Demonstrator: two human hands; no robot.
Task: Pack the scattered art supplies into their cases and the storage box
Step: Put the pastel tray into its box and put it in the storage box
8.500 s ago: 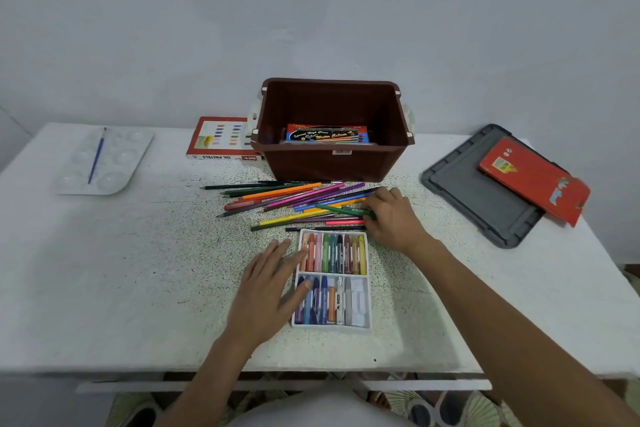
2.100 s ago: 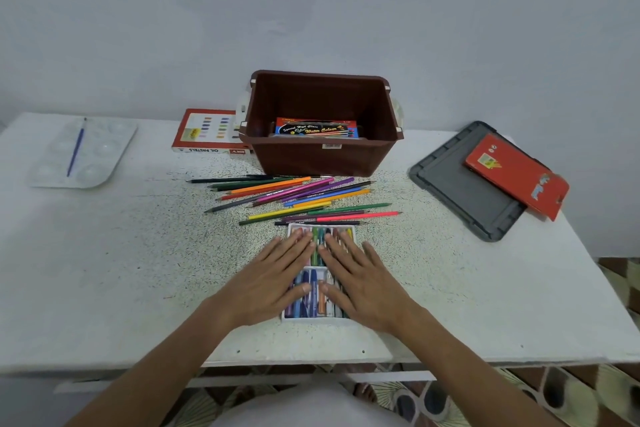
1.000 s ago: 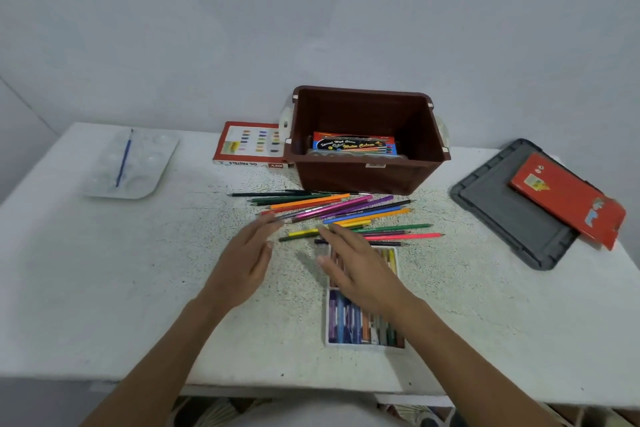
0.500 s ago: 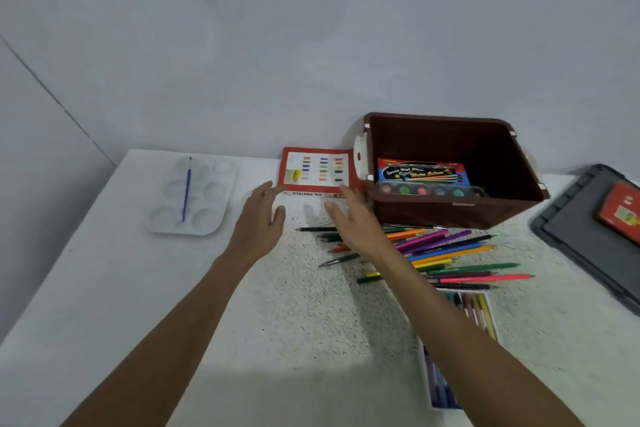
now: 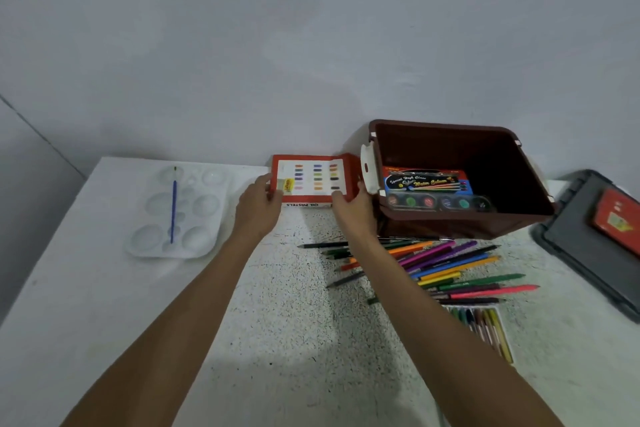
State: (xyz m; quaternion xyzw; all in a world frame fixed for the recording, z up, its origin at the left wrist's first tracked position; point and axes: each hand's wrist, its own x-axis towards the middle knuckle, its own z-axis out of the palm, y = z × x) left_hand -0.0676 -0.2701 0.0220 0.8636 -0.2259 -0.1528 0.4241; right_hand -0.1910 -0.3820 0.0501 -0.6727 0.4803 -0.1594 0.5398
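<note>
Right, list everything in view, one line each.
table: one, white speckled, under everything.
storage box: one, brown, back of table, open.
watercolour set: one, blue-black, inside storage box.
oil pastel case: one, red and white, left of storage box.
palette: one, white, far left.
paintbrush: one, blue, lying on palette.
coloured pencils: loose heap, mixed colours, in front of storage box.
pastel tray: one, white, filled, nearer than the pencils.
lid: one, grey, right edge.
flat case: one, red, on lid.
left hand: grips oil pastel case's left end.
right hand: grips its right end.
</note>
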